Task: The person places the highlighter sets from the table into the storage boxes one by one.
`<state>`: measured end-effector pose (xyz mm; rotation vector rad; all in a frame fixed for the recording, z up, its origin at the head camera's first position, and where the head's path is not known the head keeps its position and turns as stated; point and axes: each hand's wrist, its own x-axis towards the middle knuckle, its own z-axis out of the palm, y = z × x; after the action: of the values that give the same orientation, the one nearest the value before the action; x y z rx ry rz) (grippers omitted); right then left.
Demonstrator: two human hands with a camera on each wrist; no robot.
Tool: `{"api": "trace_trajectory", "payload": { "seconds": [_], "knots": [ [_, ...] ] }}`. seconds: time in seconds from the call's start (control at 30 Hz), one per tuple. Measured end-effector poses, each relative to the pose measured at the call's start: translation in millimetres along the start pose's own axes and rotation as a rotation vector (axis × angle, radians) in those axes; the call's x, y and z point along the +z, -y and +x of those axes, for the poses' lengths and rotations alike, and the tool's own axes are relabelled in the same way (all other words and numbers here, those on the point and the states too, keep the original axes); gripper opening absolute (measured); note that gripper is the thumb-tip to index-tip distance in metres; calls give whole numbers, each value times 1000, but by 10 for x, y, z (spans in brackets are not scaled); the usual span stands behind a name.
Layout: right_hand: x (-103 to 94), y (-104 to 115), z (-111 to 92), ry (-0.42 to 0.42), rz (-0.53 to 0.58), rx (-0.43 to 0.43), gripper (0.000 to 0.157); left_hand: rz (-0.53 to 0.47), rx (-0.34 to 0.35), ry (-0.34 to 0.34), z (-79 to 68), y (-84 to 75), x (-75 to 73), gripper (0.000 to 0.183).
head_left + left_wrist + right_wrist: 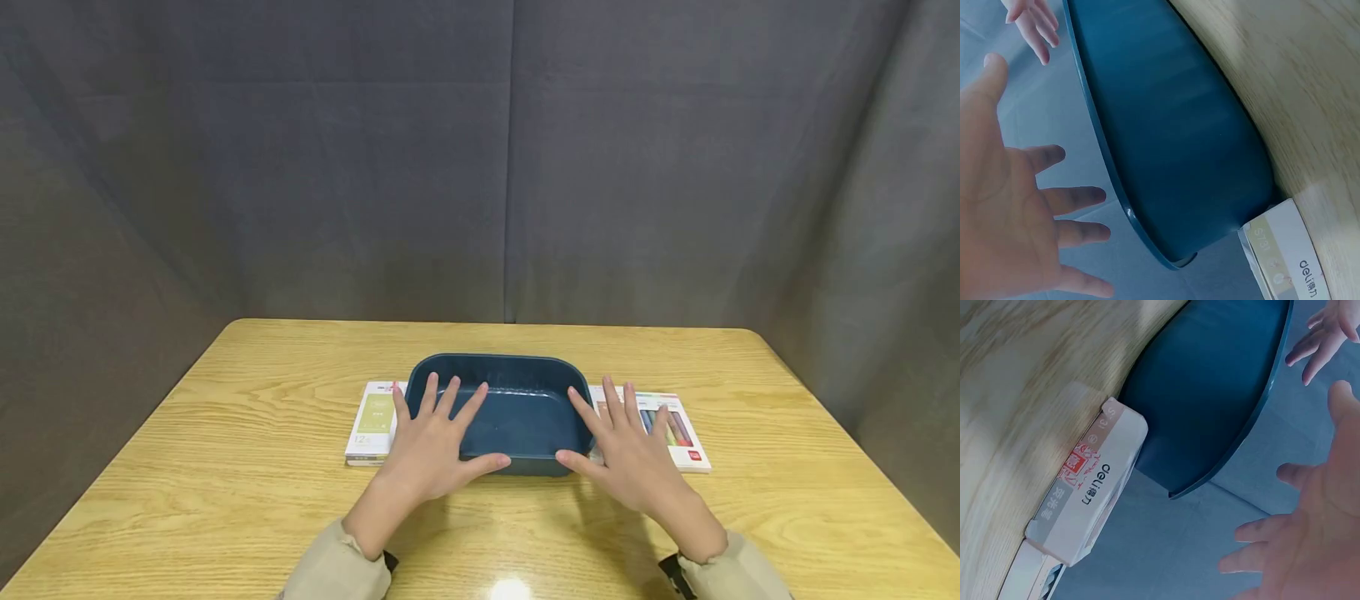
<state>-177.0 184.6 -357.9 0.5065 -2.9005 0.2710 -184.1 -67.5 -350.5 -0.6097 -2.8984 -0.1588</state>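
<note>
A dark blue plastic bin (517, 425) with rounded corners stands on the table, its inside bare where it shows. My left hand (431, 450) hovers above the bin's near left side, palm down with fingers spread. Over the near right side is my right hand (633, 458), its fingers spread in the same way. In the left wrist view, the left hand (1013, 212) has nothing in its palm and is apart from the bin's rim (1107, 156). Likewise, the right wrist view has the right hand (1313, 525) holding nothing, away from the rim.
Left of the bin lies a white box with a yellow-green panel (375, 417). To its right, partly behind my right hand, is a white box with coloured pens in its window (678, 427). Grey curtains (360, 167) surround the wooden table (225, 467).
</note>
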Motion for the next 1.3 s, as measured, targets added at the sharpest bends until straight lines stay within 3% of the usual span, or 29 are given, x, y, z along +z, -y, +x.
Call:
{"api": "trace_trajectory", "payload": {
  "seconds": [0.67, 0.87, 1.0, 1.3],
  "knots": [
    [30, -182, 67, -43, 102, -34, 70, -113, 48, -60, -71, 88, -10, 83],
    [47, -255, 66, -106, 119, -81, 67, -161, 42, -70, -79, 118, 3, 80],
    [55, -306, 86, -125, 174, -107, 67, -209, 47, -86, -87, 155, 6, 79],
    [72, -386, 116, -54, 395, -49, 67, -347, 61, -131, -136, 211, -9, 73]
  ]
}}
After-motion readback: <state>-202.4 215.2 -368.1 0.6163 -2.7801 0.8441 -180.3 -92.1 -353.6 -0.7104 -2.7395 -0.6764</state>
